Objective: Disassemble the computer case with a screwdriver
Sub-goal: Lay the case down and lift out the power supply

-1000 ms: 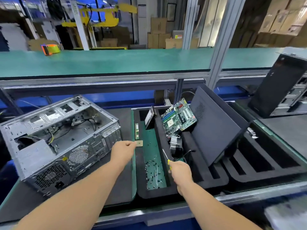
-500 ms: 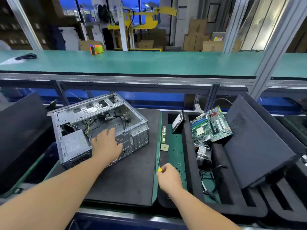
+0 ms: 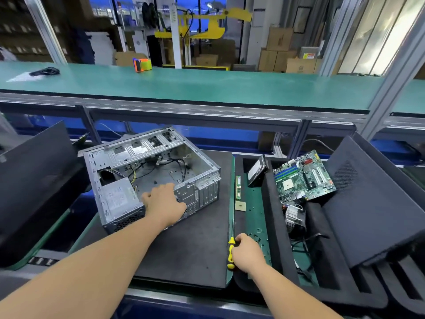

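An open grey metal computer case [image 3: 147,171] lies on its side on a black mat [image 3: 197,245], with a power supply [image 3: 119,199] and loose cables inside. My left hand [image 3: 164,203] rests on the case's near rim, its fingers reaching over the edge into the case. My right hand [image 3: 247,252] grips a yellow-and-black screwdriver [image 3: 230,252] at the mat's right edge, the shaft pointing away from me. The screwdriver tip is well apart from the case.
A foam tray [image 3: 271,226] on the right holds a CPU chip [image 3: 239,206], a RAM stick [image 3: 238,187], a hard drive [image 3: 257,170], a motherboard [image 3: 303,178], a heatsink fan [image 3: 294,217] and several loose screws. Black panels lean at the far left [image 3: 34,180] and right [image 3: 372,203]. A green shelf [image 3: 207,86] runs overhead.
My left hand left the CPU chip in the tray and moved left onto the case's near rim. My right hand with the screwdriver stayed by the mat's right edge. My view shifted left.
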